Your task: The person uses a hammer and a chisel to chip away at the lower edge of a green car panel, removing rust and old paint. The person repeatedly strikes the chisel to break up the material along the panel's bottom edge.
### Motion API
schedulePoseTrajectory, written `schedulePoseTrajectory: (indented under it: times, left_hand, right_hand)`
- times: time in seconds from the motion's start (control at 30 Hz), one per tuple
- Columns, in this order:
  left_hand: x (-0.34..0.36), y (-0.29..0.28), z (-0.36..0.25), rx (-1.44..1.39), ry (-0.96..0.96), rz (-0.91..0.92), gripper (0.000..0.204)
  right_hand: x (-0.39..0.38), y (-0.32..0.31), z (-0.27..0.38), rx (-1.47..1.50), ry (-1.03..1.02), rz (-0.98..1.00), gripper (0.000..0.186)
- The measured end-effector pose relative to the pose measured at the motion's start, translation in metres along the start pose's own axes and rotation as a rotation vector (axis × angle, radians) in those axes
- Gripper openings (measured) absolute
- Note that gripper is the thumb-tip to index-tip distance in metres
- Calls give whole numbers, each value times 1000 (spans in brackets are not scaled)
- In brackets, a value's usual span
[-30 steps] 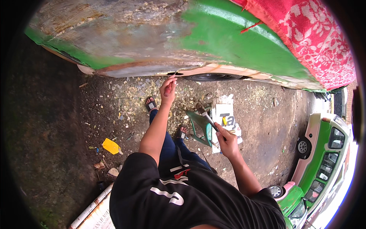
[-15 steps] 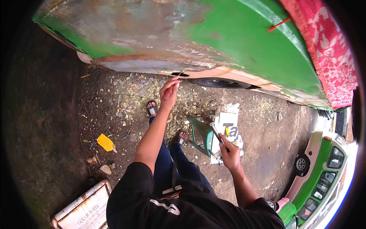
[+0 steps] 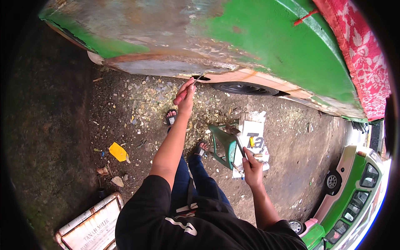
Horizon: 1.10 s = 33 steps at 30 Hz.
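Observation:
My left hand (image 3: 186, 96) is closed around the red handle of a screwdriver-like tool (image 3: 180, 98). Its thin metal shaft points up at the lower edge of a worn green vehicle body (image 3: 266, 37), beside a dark hole (image 3: 202, 78) in the panel. Whether the tip touches the metal I cannot tell. Lower and to the right, my right hand (image 3: 253, 170) grips a hammer (image 3: 239, 143) by its dark handle, the head up and well away from the tool. Bare, rusty and grey patches cover the panel's left part.
A green plastic stool (image 3: 227, 146) stands beneath the hammer, beside a printed white sheet (image 3: 252, 129). Paint flakes litter the ground near my sandalled feet. There is a yellow scrap (image 3: 118, 152) at left, a framed sign (image 3: 91, 227) lower left, a parked green van (image 3: 354, 204) at right.
The view has shifted slightly. My left hand has tilted the red-handled tool, its shaft now leaning more to the right. Both hands keep their hold.

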<state>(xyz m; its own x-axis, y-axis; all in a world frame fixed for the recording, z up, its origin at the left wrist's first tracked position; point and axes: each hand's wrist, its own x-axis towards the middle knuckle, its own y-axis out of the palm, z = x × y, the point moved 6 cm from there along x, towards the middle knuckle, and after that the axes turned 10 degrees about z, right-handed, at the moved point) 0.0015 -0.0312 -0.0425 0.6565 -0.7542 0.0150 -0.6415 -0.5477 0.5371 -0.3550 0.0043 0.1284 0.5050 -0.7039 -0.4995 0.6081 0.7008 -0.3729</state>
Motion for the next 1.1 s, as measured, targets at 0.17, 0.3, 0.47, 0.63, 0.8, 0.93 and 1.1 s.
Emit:
schedulePoseTrajectory:
  times: [0.17,0.3,0.47,0.63,0.8,0.93,1.1]
  left_hand:
    - [8,-5,3,-70,-140,-25,30]
    - [10,-5,9,-78,-224,-26,27]
    - [8,-4,10,-62,-91,23,23]
    - [8,7,7,63,2,98,14]
    - [13,8,2,168,19,149,13]
    - [11,17,-8,417,30,261,12]
    - [7,36,-32,756,329,415,20]
  right_hand:
    - [-1,-5,-21,14,12,-51,38]
    - [0,-4,-35,86,2,-82,38]
    - [2,-3,-25,87,89,-56,38]
    - [-2,-6,-10,-20,67,-69,38]
    - [4,1,-9,8,36,-79,38]
    - [11,7,0,-20,-9,-64,38]
    - [15,13,27,-62,-68,-47,39]
